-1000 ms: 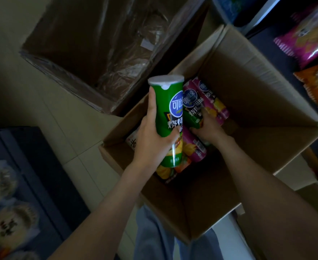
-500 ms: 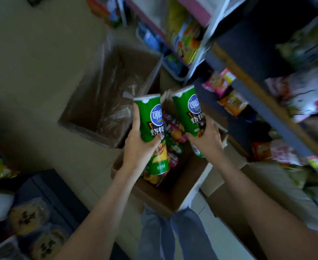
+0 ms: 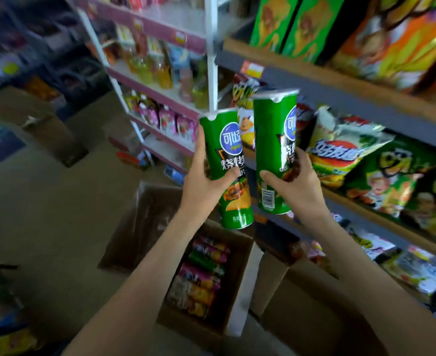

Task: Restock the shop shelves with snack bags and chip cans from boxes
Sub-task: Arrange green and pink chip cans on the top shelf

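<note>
My left hand point(image 3: 203, 180) grips a green chip can point(image 3: 226, 150) upright at chest height. Just to its right, my right hand point(image 3: 297, 187) holds a second green chip can point(image 3: 273, 140), slightly higher and close to the shelf front. Below them on the floor stands an open cardboard box point(image 3: 240, 276) with several pink and green cans lying inside. The dark wooden shelf point(image 3: 345, 98) on the right carries snack bags point(image 3: 345, 147) behind the cans.
An opened box lined with plastic point(image 3: 137, 227) sits left of the can box. Another closed carton point(image 3: 322, 307) lies at the lower right. A white rack point(image 3: 211, 62) with bottles and pouches stands behind. Green boxes point(image 3: 288, 24) fill the upper shelf.
Both hands have risen out of the box, each with a green can, and now sit in front of the right shelf. The view has tilted up from the floor to the shelves.
</note>
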Available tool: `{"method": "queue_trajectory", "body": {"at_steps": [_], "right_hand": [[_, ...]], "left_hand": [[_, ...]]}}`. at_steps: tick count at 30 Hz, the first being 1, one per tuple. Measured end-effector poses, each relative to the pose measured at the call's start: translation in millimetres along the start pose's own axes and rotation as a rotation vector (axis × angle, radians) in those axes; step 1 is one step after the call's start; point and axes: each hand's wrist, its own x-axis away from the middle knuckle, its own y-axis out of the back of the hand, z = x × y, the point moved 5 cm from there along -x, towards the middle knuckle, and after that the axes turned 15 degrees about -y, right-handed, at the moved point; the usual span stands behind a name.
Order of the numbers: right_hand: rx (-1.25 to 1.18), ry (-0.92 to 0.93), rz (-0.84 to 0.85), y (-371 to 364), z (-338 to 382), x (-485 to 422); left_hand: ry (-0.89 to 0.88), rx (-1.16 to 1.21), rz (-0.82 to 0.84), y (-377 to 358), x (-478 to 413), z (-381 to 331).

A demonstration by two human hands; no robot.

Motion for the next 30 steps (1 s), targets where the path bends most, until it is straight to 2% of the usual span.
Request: {"method": "queue_trajectory", "body": {"at_steps": [4,8,16,20,30], "right_hand": [[-0.06,0.13,-0.024,80.1,44.8,20.0],[-0.108,0.247,-0.073,162.0,76.7,44.7],[-0.152,0.374,-0.098,293.5,100.9,79.1],[-0.154,0.355,-0.083,350.0,103.9,90.4],[-0.352,0.404,-0.237,452.4,126.1,86.0]], "left_hand": [[-0.161,0.057,0.047,-43.6,-12.3,-86.4],[-0.283,0.064,0.021,-84.6,-12.7,-167.6],[-0.428,0.148,0.12,-167.8,-20.2,-280.0],[-0.499,0.182,0.221,-202.1,-28.7,-328.6],[-0.584,0.281,0.423,-270.2,-71.7,-416.8]]}}
